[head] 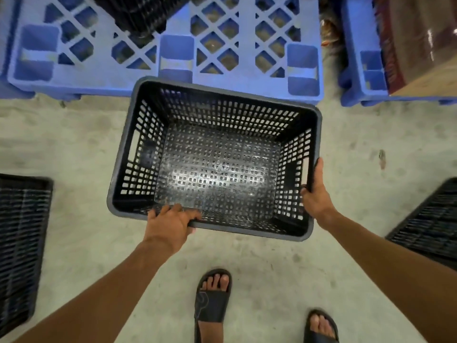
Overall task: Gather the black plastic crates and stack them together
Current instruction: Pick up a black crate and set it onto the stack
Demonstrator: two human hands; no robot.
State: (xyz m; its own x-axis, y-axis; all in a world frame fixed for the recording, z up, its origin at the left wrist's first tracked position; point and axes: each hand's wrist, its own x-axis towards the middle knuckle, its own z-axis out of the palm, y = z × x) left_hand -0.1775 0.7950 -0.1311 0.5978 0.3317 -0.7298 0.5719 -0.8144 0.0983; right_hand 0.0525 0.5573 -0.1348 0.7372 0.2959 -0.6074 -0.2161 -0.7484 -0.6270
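Observation:
An empty black plastic crate [217, 159] with perforated walls and floor is held upright in front of me, above the concrete floor. My left hand [169, 225] grips its near rim, fingers curled over the edge. My right hand [317, 191] grips the right rim beside the handle slot. A second black crate [22, 246] lies at the left edge of view. A third black crate [430, 224] sits at the right edge, partly cut off. Another dark crate [141, 13] stands on the blue pallet at the top, mostly out of frame.
A blue plastic pallet [173, 58] lies on the floor just beyond the held crate. A second blue pallet [361, 70] at the top right carries a wrapped cardboard box [420, 45]. My feet in black sandals [214, 300] stand on the concrete below.

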